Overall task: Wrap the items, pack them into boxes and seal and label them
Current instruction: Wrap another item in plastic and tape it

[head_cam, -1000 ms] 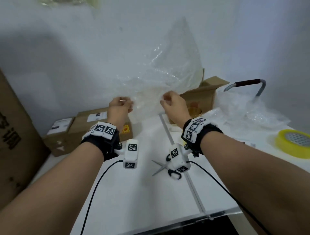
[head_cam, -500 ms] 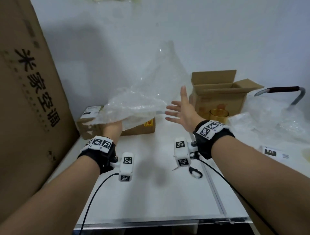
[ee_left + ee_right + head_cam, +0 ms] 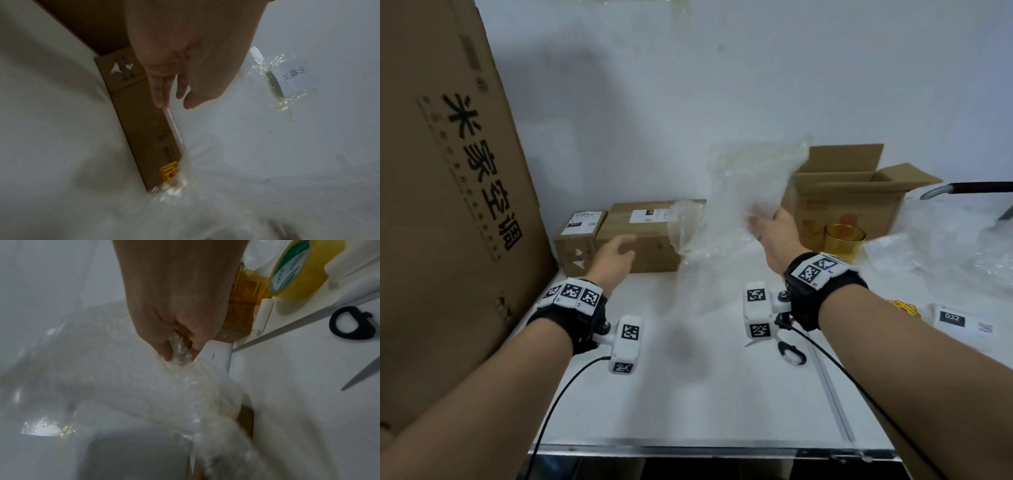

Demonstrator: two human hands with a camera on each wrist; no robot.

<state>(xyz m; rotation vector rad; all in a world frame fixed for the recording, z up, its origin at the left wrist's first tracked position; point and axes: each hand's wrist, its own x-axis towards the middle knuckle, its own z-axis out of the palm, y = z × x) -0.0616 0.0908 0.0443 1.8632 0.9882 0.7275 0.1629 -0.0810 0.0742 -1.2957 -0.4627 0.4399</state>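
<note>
A clear bubble wrap sheet (image 3: pixel 736 205) hangs in the air over the white table (image 3: pixel 705 377). My right hand (image 3: pixel 765 224) grips its upper right part; in the right wrist view the fingers (image 3: pixel 164 347) pinch a bunched fold of the wrap (image 3: pixel 180 350). My left hand (image 3: pixel 625 248) is open and empty, fingers straight, just in front of two sealed labelled boxes (image 3: pixel 650 236). An amber glass (image 3: pixel 844 240) stands before an open cardboard box (image 3: pixel 852 198) at the back right. In the left wrist view, the left fingers (image 3: pixel 160 92) hover by the sealed box (image 3: pixel 141 126).
A tall printed carton (image 3: pixel 448 178) walls off the left side. Loose bubble wrap (image 3: pixel 945 240) and a trolley handle (image 3: pixel 979 188) lie far right. Printed labels (image 3: pixel 959 320) sit at the right edge. Scissors (image 3: pixel 353 324) and a yellow tape roll (image 3: pixel 298 267) lie beside my right wrist.
The left hand has let go of the bubble wrap and dropped toward the sealed boxes. The right hand, open before, now grips the wrap, which has swung to the right.
</note>
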